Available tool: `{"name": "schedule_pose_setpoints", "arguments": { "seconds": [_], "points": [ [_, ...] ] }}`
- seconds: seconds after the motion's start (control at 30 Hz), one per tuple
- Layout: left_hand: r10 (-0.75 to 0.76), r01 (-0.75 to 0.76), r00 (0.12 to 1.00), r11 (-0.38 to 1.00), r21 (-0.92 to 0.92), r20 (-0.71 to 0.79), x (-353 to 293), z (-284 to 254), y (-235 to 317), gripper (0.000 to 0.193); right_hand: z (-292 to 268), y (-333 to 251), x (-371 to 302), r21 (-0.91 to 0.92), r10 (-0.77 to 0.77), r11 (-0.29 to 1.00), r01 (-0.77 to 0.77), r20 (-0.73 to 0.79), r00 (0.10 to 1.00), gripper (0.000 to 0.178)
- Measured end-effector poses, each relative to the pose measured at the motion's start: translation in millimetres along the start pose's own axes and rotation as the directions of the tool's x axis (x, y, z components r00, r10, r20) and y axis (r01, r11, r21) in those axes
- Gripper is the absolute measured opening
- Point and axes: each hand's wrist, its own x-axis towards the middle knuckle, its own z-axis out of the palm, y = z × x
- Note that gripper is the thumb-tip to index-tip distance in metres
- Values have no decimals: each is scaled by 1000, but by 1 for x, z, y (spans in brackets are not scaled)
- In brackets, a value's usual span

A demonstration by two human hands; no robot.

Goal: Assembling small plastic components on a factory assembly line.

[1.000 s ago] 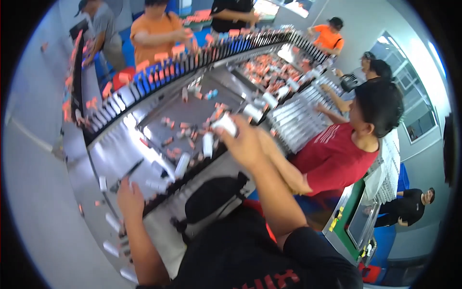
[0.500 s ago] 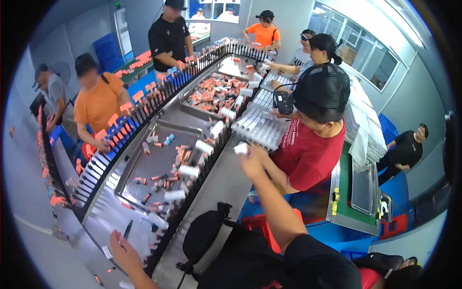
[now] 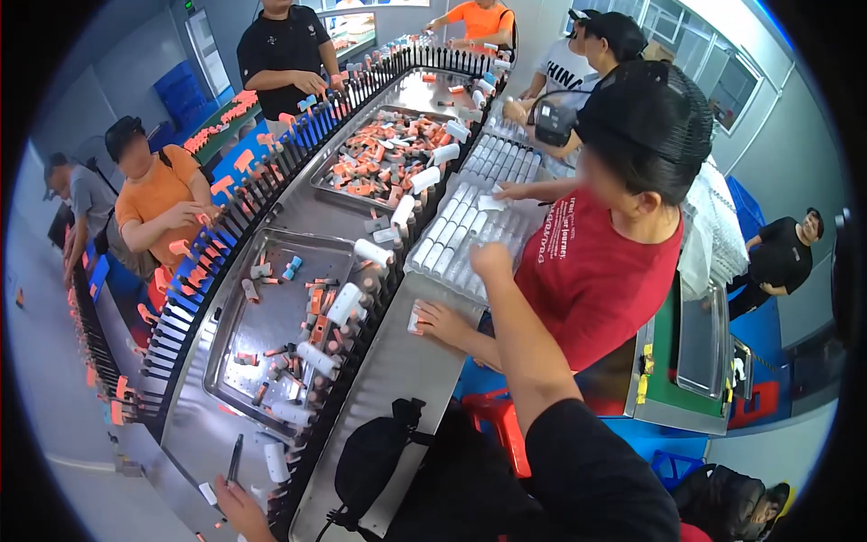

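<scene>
My right hand [image 3: 490,262] reaches across to the edge of a clear plastic tray [image 3: 470,287] holding rows of white cylinders [image 3: 450,237]. Its fingers are closed, and whatever they hold, if anything, is hidden. My left hand [image 3: 242,513] is low at the left edge of the metal work surface, fingers apart and partly cut off by the frame. A dark pen-like tool [image 3: 237,456] lies just beyond its fingertips. White cylindrical parts [image 3: 276,462] stand on the line to its right.
A co-worker in red [image 3: 601,262] leans over the tray, one hand [image 3: 442,323] on the metal ledge, the other holding a white piece [image 3: 492,200]. Metal trays [image 3: 221,361] hold orange and grey parts. A black-pegged conveyor [image 3: 203,271] curves past other workers. A black pouch [image 3: 375,456] hangs nearby.
My right hand has moved forward to the tray; the white piece seen in it earlier no longer shows there. My left hand has moved lower. The view has shifted, and the co-worker's hands have come into sight.
</scene>
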Motion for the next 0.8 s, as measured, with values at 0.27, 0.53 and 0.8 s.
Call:
{"name": "schedule_pose_setpoints", "arguments": {
  "seconds": [0.27, 0.53, 0.8],
  "points": [
    [237, -260, 961, 951, -168, -144, 4, -22, 51, 44, -158, 19, -246, 145, -472, 474, 869, -791, 389, 27],
    [262, -299, 952, 905, -303, -157, 6, -34, 82, 48, -467, 186, -268, 297, 540, 264, 918, -834, 114, 59],
    [468, -500, 856, 856, 127, 218, 6, 8, 142, 41, -481, 157, -428, 249, -328, -399, 883, -937, 116, 75]
  ]
}}
